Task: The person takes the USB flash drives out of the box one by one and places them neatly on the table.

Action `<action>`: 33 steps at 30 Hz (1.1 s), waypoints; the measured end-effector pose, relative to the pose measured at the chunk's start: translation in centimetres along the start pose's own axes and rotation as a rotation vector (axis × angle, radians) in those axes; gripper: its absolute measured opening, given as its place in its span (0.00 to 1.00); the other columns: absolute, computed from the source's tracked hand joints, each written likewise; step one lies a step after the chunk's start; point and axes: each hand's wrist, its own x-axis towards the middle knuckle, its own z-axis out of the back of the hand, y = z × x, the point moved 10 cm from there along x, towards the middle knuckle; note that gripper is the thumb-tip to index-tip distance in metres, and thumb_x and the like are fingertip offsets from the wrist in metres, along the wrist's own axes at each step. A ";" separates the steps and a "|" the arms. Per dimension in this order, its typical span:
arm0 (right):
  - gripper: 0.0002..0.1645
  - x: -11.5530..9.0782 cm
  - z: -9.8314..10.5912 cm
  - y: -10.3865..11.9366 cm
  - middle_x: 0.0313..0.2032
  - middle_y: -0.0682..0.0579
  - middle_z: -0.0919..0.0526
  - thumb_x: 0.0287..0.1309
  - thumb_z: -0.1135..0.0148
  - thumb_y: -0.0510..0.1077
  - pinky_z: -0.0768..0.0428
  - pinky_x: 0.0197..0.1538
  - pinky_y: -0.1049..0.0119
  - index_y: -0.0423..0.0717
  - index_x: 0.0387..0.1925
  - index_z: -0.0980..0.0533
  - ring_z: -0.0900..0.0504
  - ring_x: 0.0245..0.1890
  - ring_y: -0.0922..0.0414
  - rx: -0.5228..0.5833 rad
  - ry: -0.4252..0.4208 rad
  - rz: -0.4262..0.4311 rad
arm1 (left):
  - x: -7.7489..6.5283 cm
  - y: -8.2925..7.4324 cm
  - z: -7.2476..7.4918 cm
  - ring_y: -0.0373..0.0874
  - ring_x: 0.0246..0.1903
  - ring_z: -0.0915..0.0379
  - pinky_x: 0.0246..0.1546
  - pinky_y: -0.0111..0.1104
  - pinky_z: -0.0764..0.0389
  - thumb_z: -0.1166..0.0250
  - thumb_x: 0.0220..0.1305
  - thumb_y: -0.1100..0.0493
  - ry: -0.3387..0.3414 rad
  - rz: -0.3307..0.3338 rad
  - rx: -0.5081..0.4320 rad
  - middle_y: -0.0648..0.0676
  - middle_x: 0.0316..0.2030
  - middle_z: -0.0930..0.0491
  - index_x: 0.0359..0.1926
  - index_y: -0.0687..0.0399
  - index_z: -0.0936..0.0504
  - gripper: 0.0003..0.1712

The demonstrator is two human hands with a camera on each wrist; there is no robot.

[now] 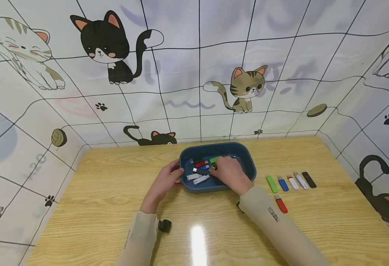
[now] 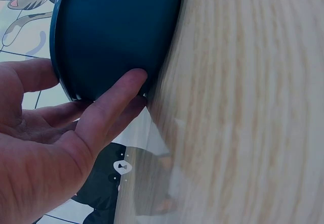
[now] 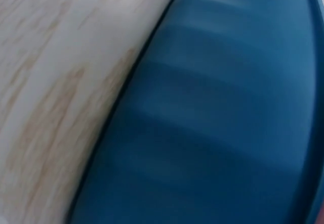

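A dark blue plastic bin [image 1: 251, 162] stands on the table with several USB flash drives inside. Red, green, white and dark ones show, among them a dark blue drive [image 1: 201, 171] and a white drive [image 1: 201, 179]. My left hand [image 1: 164, 180] holds the bin's left end, thumb at the rim and fingers against the outer wall, as the left wrist view shows. Inside the bin, my right hand [image 1: 230, 173] has its fingers curled and seems to pinch a small silver-and-dark flash drive [image 1: 212, 167]. Its fingertips are partly hidden. Only the bin's outer wall [image 3: 202, 107] and table show in the right wrist view.
Right of the bin, a row of flash drives lies on the wooden table [image 1: 114, 184]: green [image 1: 272, 184], blue [image 1: 283, 183], white and red [image 1: 293, 182], white [image 1: 301, 180] and black [image 1: 309, 180]. A red drive [image 1: 281, 204] lies in front. Cat-print sheeting surrounds the table.
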 end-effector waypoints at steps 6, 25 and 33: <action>0.10 -0.4 0.1 -0.1 0.20 0.51 0.26 0.54 0.35 0.43 0.32 0.22 0.64 0.40 0.30 0.24 0.27 0.22 0.55 -0.009 0.058 0.007 | 0.0 -0.1 -0.1 0.61 0.50 0.24 0.39 0.46 0.17 0.49 0.72 0.61 0.006 -0.003 -0.006 0.66 0.63 0.33 0.71 0.64 0.39 0.29; 0.07 -0.3 0.2 -0.6 0.20 0.50 0.25 0.56 0.37 0.40 0.31 0.23 0.62 0.40 0.26 0.23 0.29 0.20 0.55 -0.071 0.005 0.022 | 0.0 -0.2 -0.1 0.62 0.50 0.25 0.39 0.45 0.17 0.50 0.72 0.62 0.013 -0.019 0.012 0.68 0.64 0.35 0.71 0.67 0.41 0.30; 0.16 -0.5 0.6 -1.0 0.15 0.52 0.30 0.56 0.37 0.40 0.38 0.21 0.65 0.46 0.15 0.28 0.32 0.18 0.56 -0.034 0.010 0.003 | 0.1 0.0 0.0 0.62 0.49 0.24 0.39 0.47 0.17 0.49 0.72 0.62 0.001 -0.014 0.016 0.68 0.63 0.33 0.71 0.65 0.39 0.29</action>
